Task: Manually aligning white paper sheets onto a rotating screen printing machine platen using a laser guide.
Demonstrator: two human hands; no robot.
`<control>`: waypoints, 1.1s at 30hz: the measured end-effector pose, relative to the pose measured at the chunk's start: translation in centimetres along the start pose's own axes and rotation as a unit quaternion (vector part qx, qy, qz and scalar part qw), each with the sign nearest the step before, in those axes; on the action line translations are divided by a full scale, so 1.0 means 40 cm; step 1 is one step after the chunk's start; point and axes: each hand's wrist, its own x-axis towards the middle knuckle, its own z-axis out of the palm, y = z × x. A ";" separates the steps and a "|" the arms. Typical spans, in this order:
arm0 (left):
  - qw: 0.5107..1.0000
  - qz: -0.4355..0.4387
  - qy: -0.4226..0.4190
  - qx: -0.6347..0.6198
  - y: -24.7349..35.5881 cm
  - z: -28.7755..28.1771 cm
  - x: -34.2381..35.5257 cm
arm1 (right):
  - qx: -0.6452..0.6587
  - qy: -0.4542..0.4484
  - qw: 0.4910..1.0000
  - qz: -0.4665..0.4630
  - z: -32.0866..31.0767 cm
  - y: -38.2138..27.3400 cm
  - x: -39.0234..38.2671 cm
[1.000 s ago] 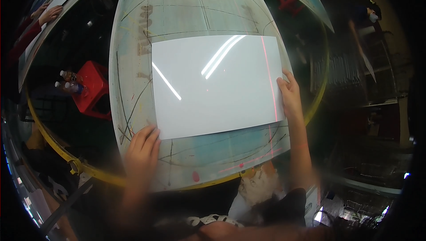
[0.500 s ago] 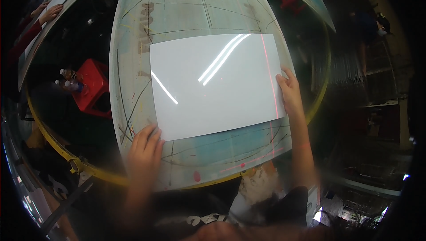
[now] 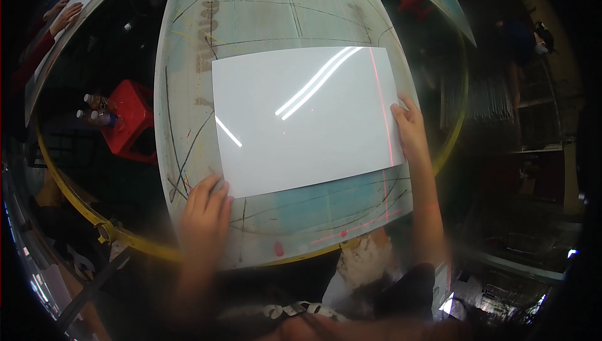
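Note:
A glossy white sheet point(image 3: 307, 146) lies on a long, worn pale board point(image 3: 188, 90) with dark drawn lines, its lower edge slanting up to the right. My right hand point(image 3: 411, 129) grips the sheet's right edge, thumb on top, other fingers at and past the edge. My left hand point(image 3: 205, 212) rests on the board by the lower-left corner, fingers stretched forward, fingertips touching that corner. A red light line runs down the sheet near its right edge and goes on along the board. Bright lamp streaks reflect off the sheet.
On the left stands a red stool point(image 3: 132, 118) with several bottles point(image 3: 103, 115) beside it. A yellow curved rail point(image 3: 81, 206) rings the boards. At the upper left another person's hands point(image 3: 66, 18) lie by a white sheet on another board. Someone in dark clothing point(image 3: 517, 40) is at the far right.
The lamp reflections on the sheet have shifted, and its far edge sits slightly differently. Both my hands stay almost where they were. The other person's hand at upper left has shifted a little left.

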 end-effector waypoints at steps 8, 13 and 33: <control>0.999 0.001 -0.024 0.028 0.006 -0.013 0.008 | -0.017 0.007 1.000 -0.011 0.019 -0.002 -0.003; 0.999 0.005 -0.028 0.027 0.003 -0.004 0.009 | -0.035 0.017 0.999 -0.028 0.014 0.006 -0.003; 0.999 -0.016 -0.023 0.017 0.009 -0.001 0.008 | -0.212 0.079 0.955 -0.193 0.011 0.067 0.028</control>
